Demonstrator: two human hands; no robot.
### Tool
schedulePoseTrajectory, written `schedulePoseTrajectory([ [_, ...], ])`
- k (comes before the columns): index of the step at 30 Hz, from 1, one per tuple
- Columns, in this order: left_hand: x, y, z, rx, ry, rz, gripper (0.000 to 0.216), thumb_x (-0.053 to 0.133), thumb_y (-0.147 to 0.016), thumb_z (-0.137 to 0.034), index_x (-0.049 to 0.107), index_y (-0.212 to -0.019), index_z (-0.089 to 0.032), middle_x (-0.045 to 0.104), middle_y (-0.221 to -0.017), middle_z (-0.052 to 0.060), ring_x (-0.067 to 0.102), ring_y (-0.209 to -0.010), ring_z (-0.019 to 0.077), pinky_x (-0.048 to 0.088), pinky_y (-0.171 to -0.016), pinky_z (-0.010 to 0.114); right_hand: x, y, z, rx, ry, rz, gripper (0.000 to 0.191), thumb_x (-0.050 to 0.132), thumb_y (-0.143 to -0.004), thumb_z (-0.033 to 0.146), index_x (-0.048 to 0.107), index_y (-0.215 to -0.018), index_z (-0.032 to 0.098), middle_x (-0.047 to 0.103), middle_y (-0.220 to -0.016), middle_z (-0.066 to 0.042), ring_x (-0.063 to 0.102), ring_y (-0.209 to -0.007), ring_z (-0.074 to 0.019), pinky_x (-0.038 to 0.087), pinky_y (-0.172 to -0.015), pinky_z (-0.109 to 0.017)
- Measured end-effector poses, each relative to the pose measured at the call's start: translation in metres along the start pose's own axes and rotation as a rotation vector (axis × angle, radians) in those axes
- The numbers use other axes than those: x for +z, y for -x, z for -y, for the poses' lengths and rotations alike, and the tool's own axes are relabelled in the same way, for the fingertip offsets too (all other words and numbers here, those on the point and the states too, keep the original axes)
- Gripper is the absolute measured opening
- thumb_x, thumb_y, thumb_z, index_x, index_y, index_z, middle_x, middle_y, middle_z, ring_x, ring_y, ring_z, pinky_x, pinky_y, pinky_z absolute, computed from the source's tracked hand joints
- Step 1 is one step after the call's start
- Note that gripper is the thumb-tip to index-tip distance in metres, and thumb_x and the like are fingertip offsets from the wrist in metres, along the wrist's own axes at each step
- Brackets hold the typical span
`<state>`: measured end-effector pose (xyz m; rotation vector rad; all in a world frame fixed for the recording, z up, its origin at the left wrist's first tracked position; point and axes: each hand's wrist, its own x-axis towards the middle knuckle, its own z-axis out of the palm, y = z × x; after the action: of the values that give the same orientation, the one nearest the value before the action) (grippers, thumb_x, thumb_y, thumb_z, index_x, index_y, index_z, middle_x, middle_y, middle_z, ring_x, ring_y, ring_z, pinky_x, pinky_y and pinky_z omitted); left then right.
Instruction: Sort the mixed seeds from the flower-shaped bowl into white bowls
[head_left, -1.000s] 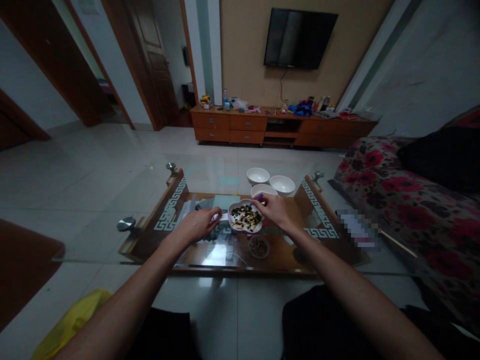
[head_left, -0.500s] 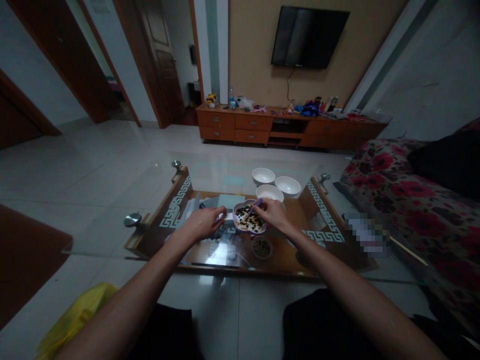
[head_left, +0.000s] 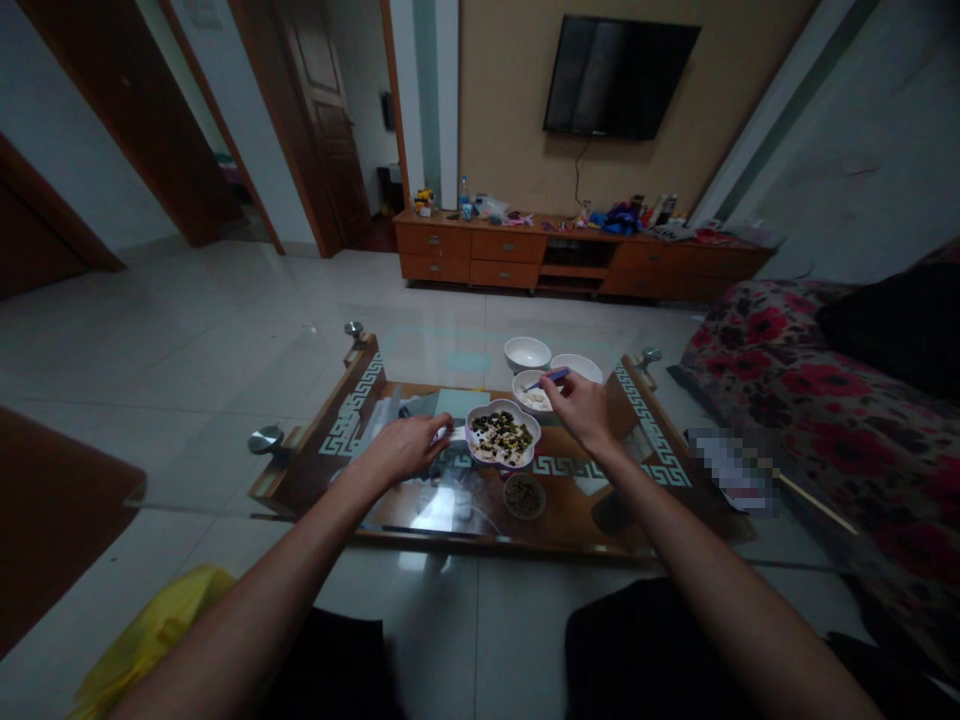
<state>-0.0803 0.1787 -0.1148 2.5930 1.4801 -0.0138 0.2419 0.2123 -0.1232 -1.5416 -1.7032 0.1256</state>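
Note:
A flower-shaped bowl [head_left: 501,438] of mixed dark and pale beans sits on the glass coffee table [head_left: 315,470]. My left hand [head_left: 409,447] rests closed at the bowl's left rim, steadying it. My right hand [head_left: 579,405] is closed on thin blue tweezers [head_left: 550,378], whose tip reaches over a white bowl [head_left: 531,392] with pale pieces in it. Two more white bowls [head_left: 526,352] [head_left: 582,366] stand just behind. A small dark bowl [head_left: 523,494] of dark beans stands nearer to me.
A floral sofa [head_left: 825,400] runs along the right. A wooden TV cabinet [head_left: 525,255] with clutter stands under a wall television [head_left: 619,75]. A yellow bag [head_left: 150,630] lies on the floor at my left. Papers lie on the table's lower shelf.
My right hand has lifted from the mixed bowl and moved right and back, bringing the tweezers over the white bowl. The left hand stays at the bowl's rim.

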Motion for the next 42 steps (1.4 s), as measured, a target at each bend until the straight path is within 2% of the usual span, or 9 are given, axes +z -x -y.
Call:
schedulePoseTrajectory([
  [5, -0.003, 0.0, -0.002, -0.008, 0.007, 0.015, 0.028, 0.048, -0.109, -0.037, 0.061, -0.129, -0.024, 0.078, -0.112, 0.013, 0.074, -0.1, 0.0317, 0.054, -0.081, 0.037, -0.012, -0.005, -0.012, -0.016, 0.156, -0.05, 0.029, 0.062, -0.097, 0.044, 0.082, -0.101, 0.024, 0.082, -0.089, -0.008, 0.075, -0.077, -0.0274, 0.048, -0.07, -0.033],
  [8, -0.004, 0.001, -0.002, -0.007, 0.004, 0.017, 0.028, 0.048, -0.109, -0.038, 0.061, -0.129, -0.024, 0.078, -0.112, 0.013, 0.074, -0.099, 0.0312, 0.054, -0.081, 0.037, -0.011, -0.003, -0.007, -0.044, 0.087, -0.013, 0.03, 0.062, -0.098, 0.045, 0.082, -0.102, 0.023, 0.082, -0.088, -0.008, 0.074, -0.074, -0.0255, 0.049, -0.069, -0.033],
  [10, -0.004, 0.001, -0.003, -0.004, -0.001, 0.016, 0.027, 0.048, -0.109, -0.037, 0.061, -0.128, -0.023, 0.078, -0.112, 0.013, 0.074, -0.1, 0.0308, 0.054, -0.082, 0.036, -0.006, 0.0, 0.001, -0.075, -0.016, 0.077, 0.029, 0.063, -0.099, 0.043, 0.082, -0.101, 0.022, 0.082, -0.09, -0.008, 0.074, -0.074, -0.0233, 0.05, -0.069, -0.032],
  [14, -0.005, 0.001, -0.004, -0.013, 0.003, 0.021, 0.026, 0.049, -0.109, -0.037, 0.062, -0.128, -0.023, 0.078, -0.112, 0.012, 0.074, -0.101, 0.031, 0.054, -0.082, 0.036, 0.01, 0.01, 0.011, -0.193, -0.138, 0.409, 0.017, 0.068, -0.097, 0.032, 0.083, -0.102, 0.025, 0.083, -0.094, -0.005, 0.075, -0.08, -0.0214, 0.052, -0.071, -0.031],
  [17, -0.006, 0.002, -0.004, -0.013, 0.013, 0.022, 0.026, 0.048, -0.11, -0.037, 0.061, -0.128, -0.023, 0.078, -0.112, 0.012, 0.074, -0.101, 0.0314, 0.054, -0.082, 0.036, 0.02, 0.015, 0.011, -0.258, -0.15, 0.519, 0.016, 0.07, -0.095, 0.024, 0.083, -0.105, 0.027, 0.083, -0.1, -0.004, 0.076, -0.088, -0.0216, 0.055, -0.078, -0.033],
  [23, -0.005, 0.002, -0.003, -0.012, 0.02, 0.023, 0.025, 0.049, -0.109, -0.035, 0.062, -0.127, -0.022, 0.077, -0.112, 0.013, 0.074, -0.1, 0.0302, 0.054, -0.082, 0.035, 0.03, 0.017, 0.004, -0.344, -0.098, 0.525, 0.023, 0.072, -0.092, 0.017, 0.083, -0.108, 0.029, 0.083, -0.103, -0.003, 0.076, -0.088, -0.0211, 0.056, -0.081, -0.034],
  [35, -0.007, 0.002, -0.004, -0.02, -0.005, 0.027, 0.025, 0.049, -0.109, -0.036, 0.061, -0.127, -0.023, 0.078, -0.111, 0.011, 0.074, -0.098, 0.0285, 0.052, -0.079, 0.033, 0.039, 0.018, 0.007, -0.368, -0.066, 0.521, 0.026, 0.066, -0.094, 0.015, 0.082, -0.11, 0.029, 0.083, -0.108, -0.004, 0.076, -0.094, -0.0224, 0.056, -0.085, -0.035],
  [39, -0.004, 0.002, -0.002, -0.013, 0.013, 0.016, 0.026, 0.05, -0.11, -0.037, 0.061, -0.129, -0.023, 0.078, -0.112, 0.011, 0.073, -0.099, 0.0282, 0.053, -0.082, 0.034, 0.032, 0.014, 0.01, -0.292, -0.116, 0.417, 0.02, 0.064, -0.097, 0.022, 0.081, -0.106, 0.025, 0.083, -0.103, -0.006, 0.075, -0.09, -0.0228, 0.054, -0.081, -0.034],
  [42, -0.002, 0.001, -0.001, -0.015, 0.021, 0.01, 0.027, 0.05, -0.11, -0.037, 0.062, -0.13, -0.023, 0.078, -0.114, 0.012, 0.074, -0.101, 0.0288, 0.054, -0.085, 0.035, 0.018, 0.003, 0.003, -0.166, -0.135, 0.217, 0.024, 0.061, -0.1, 0.033, 0.081, -0.106, 0.022, 0.082, -0.1, -0.008, 0.075, -0.086, -0.0233, 0.053, -0.076, -0.032],
])
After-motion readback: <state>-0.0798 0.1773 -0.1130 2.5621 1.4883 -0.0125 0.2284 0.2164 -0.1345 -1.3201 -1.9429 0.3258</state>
